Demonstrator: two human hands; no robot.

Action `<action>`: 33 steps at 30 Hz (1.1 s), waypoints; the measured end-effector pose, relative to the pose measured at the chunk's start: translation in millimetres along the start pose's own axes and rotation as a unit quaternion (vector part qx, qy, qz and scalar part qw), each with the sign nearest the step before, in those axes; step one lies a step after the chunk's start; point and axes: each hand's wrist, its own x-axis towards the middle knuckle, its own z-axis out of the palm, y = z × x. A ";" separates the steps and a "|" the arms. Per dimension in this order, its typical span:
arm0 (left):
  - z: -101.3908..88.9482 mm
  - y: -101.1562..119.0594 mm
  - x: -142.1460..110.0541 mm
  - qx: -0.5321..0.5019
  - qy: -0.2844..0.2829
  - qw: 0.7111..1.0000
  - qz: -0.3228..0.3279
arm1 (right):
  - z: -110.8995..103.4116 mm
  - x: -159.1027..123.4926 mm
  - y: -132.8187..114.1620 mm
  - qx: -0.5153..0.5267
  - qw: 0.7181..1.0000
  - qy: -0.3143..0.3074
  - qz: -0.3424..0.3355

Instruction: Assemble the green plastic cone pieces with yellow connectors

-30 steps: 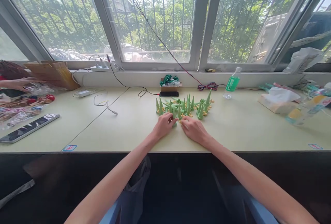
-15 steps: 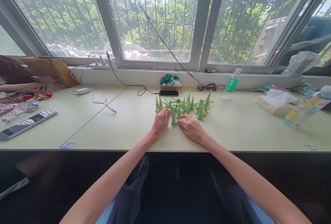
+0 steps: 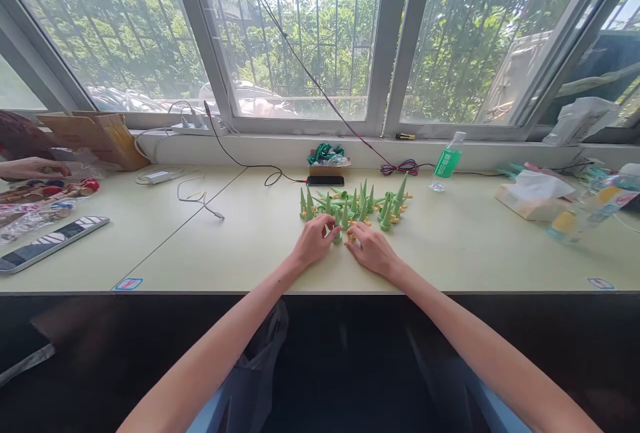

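Observation:
A cluster of green cone-shaped pieces with small yellow parts stands and lies on the table in front of me. My left hand has its thumb and fingers closed around a green cone at the front of the cluster; the fingers hide part of it. Just to the right, my right hand is curled with its fingertips on a small yellow piece. Most of that piece is covered by the fingers.
Behind the cones lie a black phone and a small box of green material. A bottle stands back right, near a tissue box. Far left, another person's hand is over wooden and red items.
My left hand has shifted slightly right, its thumb and fingers moving onto the front green cone. My right fingers have curled in at the yellow piece. The other person's hand has moved left.

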 end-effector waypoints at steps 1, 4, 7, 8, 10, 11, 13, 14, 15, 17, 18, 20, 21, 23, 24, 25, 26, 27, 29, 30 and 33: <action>0.0 0.2 -0.1 -0.001 -0.004 1.000 0.002 | 0.0 -0.2 -0.1 0.003 1.000 0.002 0.000; 0.2 1.0 -0.4 -0.004 -0.014 1.000 0.003 | 1.2 -0.4 0.9 0.017 1.000 0.014 -0.005; 0.7 1.0 -0.9 -0.006 -0.017 1.000 0.007 | 3.6 0.2 3.1 0.036 0.999 0.032 -0.010; 1.0 0.7 -1.0 -0.007 -0.018 1.000 0.010 | 4.4 0.5 3.9 0.045 0.998 0.040 -0.012; 1.6 -0.1 -1.0 -0.011 -0.023 1.000 0.013 | 5.6 1.1 5.1 0.067 0.996 0.057 -0.015; 2.0 -0.6 -1.0 -0.013 -0.026 0.999 0.013 | 6.1 1.4 5.5 0.079 0.994 0.066 -0.016; 2.6 -1.6 -0.7 -0.014 -0.029 0.999 0.012 | 6.4 1.6 6.0 0.107 0.990 0.086 -0.018; 2.9 -2.1 -0.5 -0.014 -0.029 0.999 0.009 | 6.4 1.6 6.1 0.120 0.988 0.095 -0.017; 3.2 -2.4 -0.3 -0.012 -0.029 0.999 0.007 | 6.4 1.6 6.2 0.133 0.986 0.102 -0.016; 3.4 -2.7 -0.1 -0.009 -0.028 1.000 0.001 | 6.4 1.6 6.5 0.155 0.981 0.112 -0.012; 3.4 -2.6 -0.1 -0.007 -0.029 1.000 -0.001 | 6.6 1.7 6.7 0.163 0.980 0.115 -0.010; 3.1 -2.1 -0.1 -0.007 -0.034 0.999 -0.002 | 7.1 1.9 7.2 0.176 0.978 0.116 -0.007; 2.8 -1.7 -0.1 -0.008 -0.038 0.999 -0.002 | 7.5 2.1 7.4 0.180 0.977 0.117 -0.008; 2.2 -0.7 0.0 -0.007 -0.045 0.999 0.000 | 8.4 2.4 7.8 0.186 0.976 0.117 -0.011; 1.9 -0.2 0.1 -0.006 -0.046 0.999 0.001 | 8.9 2.5 8.0 0.188 0.975 0.118 -0.014; 1.7 0.3 0.2 -0.005 -0.046 0.999 0.001 | 9.5 2.6 8.2 0.191 0.974 0.120 -0.016; 1.5 0.6 0.3 -0.005 -0.046 0.999 0.000 | 10.2 2.7 8.4 0.194 0.973 0.122 -0.019; 1.3 0.9 0.4 -0.005 -0.046 0.999 -0.001 | 10.8 2.8 8.7 0.198 0.972 0.126 -0.022; 1.1 1.3 0.4 -0.008 -0.049 0.999 -0.005 | 12.2 3.2 9.4 0.207 0.968 0.135 -0.030; 1.1 1.4 0.4 -0.009 -0.051 0.999 -0.007 | 12.8 3.5 9.7 0.213 0.966 0.140 -0.036; 0.9 1.6 0.3 -0.013 -0.055 0.998 -0.013 | 14.0 4.1 10.4 0.226 0.961 0.149 -0.048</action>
